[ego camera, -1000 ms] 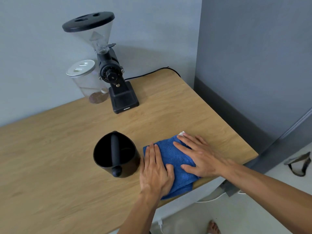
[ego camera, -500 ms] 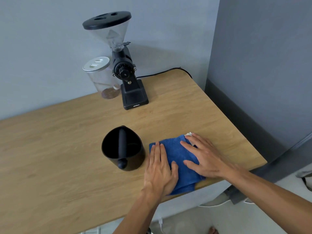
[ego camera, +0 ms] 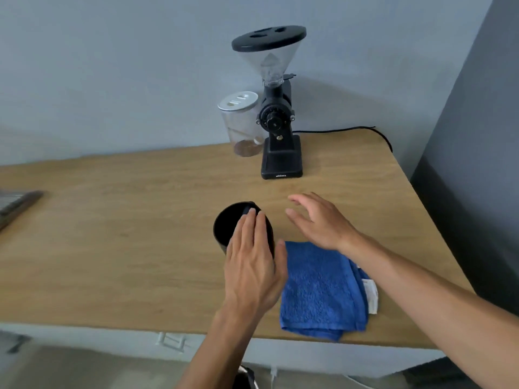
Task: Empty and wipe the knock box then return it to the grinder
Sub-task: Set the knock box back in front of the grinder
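Knock box (ego camera: 229, 230) upright on the table (ego camera: 126, 234), well in front of the grinder (ego camera: 280, 130) and slightly left of it; black, mouth up, bar across the top partly hidden. Left hand (ego camera: 254, 265) lies over the box's near-right side, fingers (ego camera: 250, 223) stretched flat across the rim, thumb down the right wall; touching or hovering, cannot tell; no closed grip visible. Right hand (ego camera: 320, 220) is just right of the box, apart from it, fingers spread and loose, nothing in it, raised above the table. Cloth (ego camera: 323, 290), blue, folded, lies flat just right of the box and nearer the table's front edge; left thumb meets its corner; right wrist passes over its far edge. Jar (ego camera: 243, 127) with a little brown stuff sits touching the grinder's left side; cord (ego camera: 351, 130) runs right from the grinder, behind the box.
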